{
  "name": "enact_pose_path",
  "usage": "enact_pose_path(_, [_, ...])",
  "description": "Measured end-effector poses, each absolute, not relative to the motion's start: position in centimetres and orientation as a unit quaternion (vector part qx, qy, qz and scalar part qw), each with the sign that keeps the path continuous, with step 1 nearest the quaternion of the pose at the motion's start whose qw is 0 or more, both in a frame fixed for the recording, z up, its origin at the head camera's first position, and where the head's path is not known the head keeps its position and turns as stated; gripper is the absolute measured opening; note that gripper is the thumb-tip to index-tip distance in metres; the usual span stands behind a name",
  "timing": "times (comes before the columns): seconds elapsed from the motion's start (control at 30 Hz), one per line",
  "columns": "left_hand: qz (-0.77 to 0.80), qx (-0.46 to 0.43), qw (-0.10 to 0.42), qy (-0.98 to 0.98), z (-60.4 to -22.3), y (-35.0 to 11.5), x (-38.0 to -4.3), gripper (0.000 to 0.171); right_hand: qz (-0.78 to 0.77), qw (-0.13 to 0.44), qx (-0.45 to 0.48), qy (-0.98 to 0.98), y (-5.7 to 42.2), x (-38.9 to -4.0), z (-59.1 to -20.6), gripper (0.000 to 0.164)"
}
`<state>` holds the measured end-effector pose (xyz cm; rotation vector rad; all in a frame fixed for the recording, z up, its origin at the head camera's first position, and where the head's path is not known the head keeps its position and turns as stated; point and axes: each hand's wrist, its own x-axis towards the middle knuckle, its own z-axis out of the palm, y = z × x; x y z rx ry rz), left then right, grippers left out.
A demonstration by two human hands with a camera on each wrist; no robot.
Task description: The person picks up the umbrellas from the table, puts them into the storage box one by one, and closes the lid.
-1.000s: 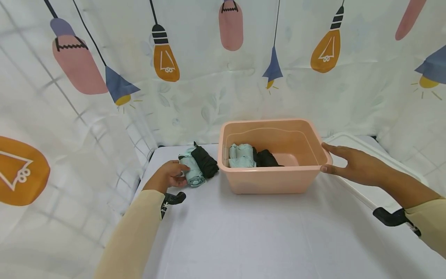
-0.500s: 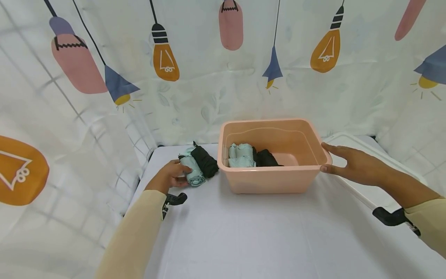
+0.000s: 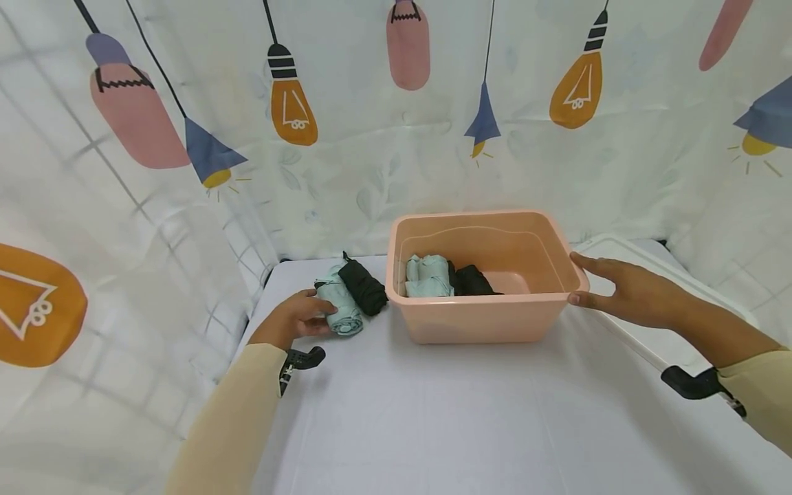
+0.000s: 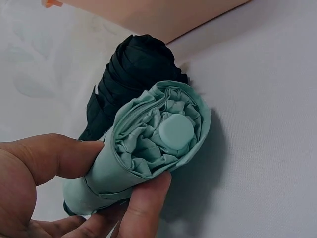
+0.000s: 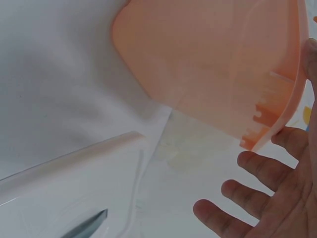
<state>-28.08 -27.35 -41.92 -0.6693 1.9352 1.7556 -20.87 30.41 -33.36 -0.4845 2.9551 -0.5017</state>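
My left hand (image 3: 291, 318) holds a folded light-teal umbrella (image 3: 339, 302) between thumb and fingers, left of the tub. The left wrist view shows its rolled canopy (image 4: 106, 168) and the round end cap (image 4: 176, 131) facing the camera. Right against it lies a folded black umbrella (image 3: 364, 285). My right hand (image 3: 637, 292) touches the right rim of the peach plastic tub (image 3: 476, 320), its fingers spread and mostly straight in the right wrist view. Inside the tub, at its left, sit a teal rolled bundle (image 3: 429, 275) and a black one (image 3: 473, 280), partly hidden by the front wall.
A white lid or tray (image 3: 650, 337) lies flat on the right of the white-covered table (image 3: 433, 419), partly under my right forearm. A printed curtain (image 3: 371, 158) hangs close behind the tub, and a wire grid (image 3: 216, 309) shows through it at the left.
My left hand has shifted slightly left and toward me, and the teal umbrella's near end has come with it. My right hand and the tub stay put.
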Motion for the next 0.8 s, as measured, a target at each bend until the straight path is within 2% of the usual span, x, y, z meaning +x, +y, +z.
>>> enact_pose_path(0.8, [0.656, -0.147, 0.202, 0.712, -35.8, -27.4, -26.0, 0.103, -0.156, 0.057, -0.154, 0.974, 30.3, -20.7, -33.1, 0.094])
